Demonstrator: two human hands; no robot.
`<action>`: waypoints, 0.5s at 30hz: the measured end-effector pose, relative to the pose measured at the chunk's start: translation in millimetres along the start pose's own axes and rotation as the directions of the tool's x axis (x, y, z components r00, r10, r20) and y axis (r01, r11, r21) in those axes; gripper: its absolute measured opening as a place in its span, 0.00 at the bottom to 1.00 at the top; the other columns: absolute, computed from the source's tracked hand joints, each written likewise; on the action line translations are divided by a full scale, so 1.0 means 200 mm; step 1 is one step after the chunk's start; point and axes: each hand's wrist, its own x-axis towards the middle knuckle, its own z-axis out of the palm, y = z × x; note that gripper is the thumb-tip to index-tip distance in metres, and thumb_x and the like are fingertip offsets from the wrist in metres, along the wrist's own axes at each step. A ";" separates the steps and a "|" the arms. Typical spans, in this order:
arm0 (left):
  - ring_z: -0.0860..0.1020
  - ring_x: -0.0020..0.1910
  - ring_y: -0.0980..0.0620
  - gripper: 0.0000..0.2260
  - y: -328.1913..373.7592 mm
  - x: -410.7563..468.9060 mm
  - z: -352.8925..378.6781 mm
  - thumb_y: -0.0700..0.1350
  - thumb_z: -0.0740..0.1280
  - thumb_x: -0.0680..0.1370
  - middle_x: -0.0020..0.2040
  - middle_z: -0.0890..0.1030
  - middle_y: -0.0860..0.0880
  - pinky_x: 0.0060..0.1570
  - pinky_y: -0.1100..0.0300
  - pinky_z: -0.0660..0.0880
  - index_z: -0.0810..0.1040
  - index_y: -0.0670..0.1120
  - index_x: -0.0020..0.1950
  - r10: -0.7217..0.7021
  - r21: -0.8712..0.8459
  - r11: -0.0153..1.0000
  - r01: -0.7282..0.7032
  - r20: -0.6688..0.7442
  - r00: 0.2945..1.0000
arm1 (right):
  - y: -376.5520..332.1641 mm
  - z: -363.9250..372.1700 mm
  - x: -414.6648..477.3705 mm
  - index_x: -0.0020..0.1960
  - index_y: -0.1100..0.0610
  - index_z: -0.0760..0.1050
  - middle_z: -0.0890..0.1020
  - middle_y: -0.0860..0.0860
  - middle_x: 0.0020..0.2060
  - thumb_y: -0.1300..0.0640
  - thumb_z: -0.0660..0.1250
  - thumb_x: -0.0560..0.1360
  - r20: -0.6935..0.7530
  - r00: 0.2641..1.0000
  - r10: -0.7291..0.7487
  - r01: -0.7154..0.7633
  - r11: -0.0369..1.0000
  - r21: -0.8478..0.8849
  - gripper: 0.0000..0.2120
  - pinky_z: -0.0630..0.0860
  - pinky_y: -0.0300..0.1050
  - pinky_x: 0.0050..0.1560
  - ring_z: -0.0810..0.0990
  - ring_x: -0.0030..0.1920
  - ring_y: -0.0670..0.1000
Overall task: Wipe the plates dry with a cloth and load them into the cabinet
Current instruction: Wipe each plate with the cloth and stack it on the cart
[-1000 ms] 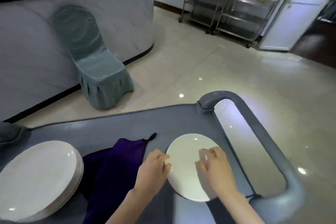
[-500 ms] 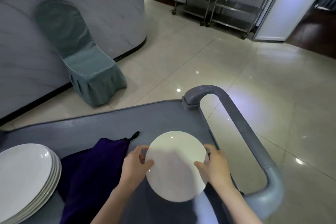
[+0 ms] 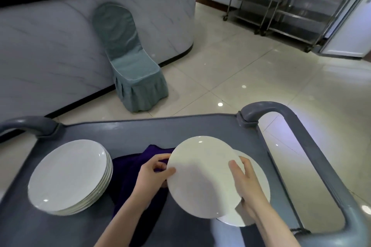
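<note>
Here, in the head view, a white plate [image 3: 200, 178] was held just above the grey cart [image 3: 140, 128], over its handle end, partly covering a second plate [image 3: 259, 168] that lay flat on the cart. The left hand [image 3: 154, 174] pinched one rim, and the right hand [image 3: 247, 186] clasped the opposite rim, thumb across the face. The purple cloth [image 3: 128, 170] lay mid-cart, directly under the left hand, between the held plate and a stack of plates [image 3: 68, 174] at the cart's other end. That hand looked nearer for taking it. Being round, the plate had no long axis; its face tilted up toward the person. The cloth's length ran from the cart's far edge toward its near edge.
</note>
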 end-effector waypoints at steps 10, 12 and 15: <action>0.73 0.59 0.45 0.15 -0.10 0.36 -0.58 0.41 0.65 0.78 0.58 0.79 0.48 0.57 0.57 0.69 0.77 0.47 0.64 0.278 0.968 0.230 -0.100 0.033 0.960 | -0.06 0.30 -0.01 0.52 0.50 0.83 0.88 0.47 0.44 0.49 0.65 0.79 -0.011 0.998 0.063 -0.062 0.997 0.051 0.09 0.81 0.43 0.35 0.87 0.42 0.49; 0.70 0.63 0.46 0.15 -0.11 0.44 -0.62 0.43 0.64 0.78 0.62 0.76 0.50 0.59 0.57 0.66 0.75 0.48 0.64 0.158 0.995 -0.027 -0.097 0.100 0.982 | -0.06 0.34 -0.02 0.51 0.51 0.83 0.88 0.47 0.43 0.48 0.66 0.78 -0.007 0.997 0.079 -0.079 0.996 0.050 0.10 0.79 0.39 0.30 0.87 0.40 0.49; 0.69 0.65 0.47 0.14 -0.10 0.52 -0.62 0.46 0.66 0.78 0.64 0.73 0.49 0.61 0.57 0.65 0.73 0.48 0.63 0.075 0.979 -0.161 -0.124 0.138 0.988 | -0.05 0.39 -0.01 0.49 0.51 0.84 0.88 0.48 0.42 0.47 0.66 0.78 -0.020 0.996 0.087 -0.086 0.995 0.047 0.10 0.79 0.39 0.29 0.87 0.39 0.49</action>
